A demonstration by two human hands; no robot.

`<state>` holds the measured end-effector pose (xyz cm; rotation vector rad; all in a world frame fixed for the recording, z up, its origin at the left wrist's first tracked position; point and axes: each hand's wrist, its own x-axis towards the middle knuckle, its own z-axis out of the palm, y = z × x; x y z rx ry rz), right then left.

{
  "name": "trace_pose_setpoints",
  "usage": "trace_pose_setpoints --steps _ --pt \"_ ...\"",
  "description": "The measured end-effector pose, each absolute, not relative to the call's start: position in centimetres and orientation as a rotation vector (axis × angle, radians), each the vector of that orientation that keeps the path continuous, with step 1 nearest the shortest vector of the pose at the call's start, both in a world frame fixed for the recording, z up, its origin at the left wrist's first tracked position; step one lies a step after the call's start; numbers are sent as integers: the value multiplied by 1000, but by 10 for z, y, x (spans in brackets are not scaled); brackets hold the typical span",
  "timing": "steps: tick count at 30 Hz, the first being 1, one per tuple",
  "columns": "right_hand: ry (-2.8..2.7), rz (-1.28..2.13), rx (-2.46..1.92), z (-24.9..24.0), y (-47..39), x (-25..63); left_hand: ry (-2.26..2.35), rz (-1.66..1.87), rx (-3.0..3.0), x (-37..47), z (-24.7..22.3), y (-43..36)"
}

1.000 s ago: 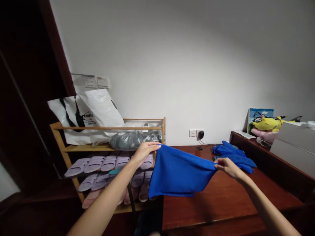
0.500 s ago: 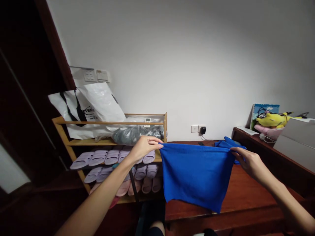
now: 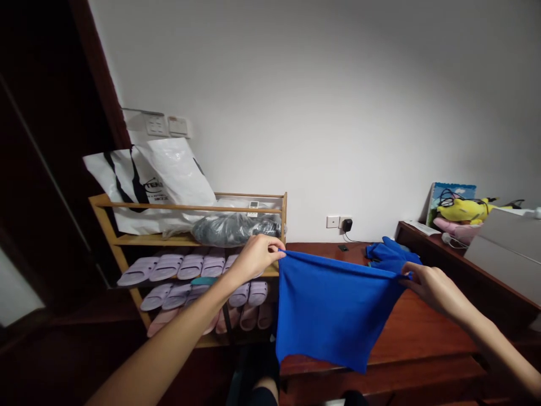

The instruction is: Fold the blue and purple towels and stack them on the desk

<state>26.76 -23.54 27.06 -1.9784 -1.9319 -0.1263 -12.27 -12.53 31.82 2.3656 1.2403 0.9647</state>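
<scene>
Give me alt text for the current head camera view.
A left hand and right hand hold a blue cloth by its upper corners at a reddish-brown table. More blue fabric lies on it; to the left, slippers line a wooden rack.

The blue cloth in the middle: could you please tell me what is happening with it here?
A person holds the blue cloth up by its upper corners, one in the left hand, the other in the right hand. It hangs open between them, partly hiding the wooden table. Behind, near the wall, lies a crumpled blue pile.
</scene>
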Motion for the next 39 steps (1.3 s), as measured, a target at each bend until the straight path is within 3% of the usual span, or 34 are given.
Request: trace_pose_setpoints --steps 10,15,21,26,32,39 --pt "-1890 177 -1779 286 -246 271 966 948 2292 -140 328 -127" --pt "-1822 473 -1626 299 -265 271 998 841 2081 -151 341 -151" --pt "-1669 564 -1532 298 -272 271 996 911 1948 -158 341 -172" --pt "-1636 721 -1546 265 -242 277 885 852 1849 -149 301 -150" --pt "-1673 945 -1541 188 -189 293 880 830 1776 -131 219 -98" --pt "-1560 761 -1706 101 -115 304 1059 908 1713 -99 128 -26"
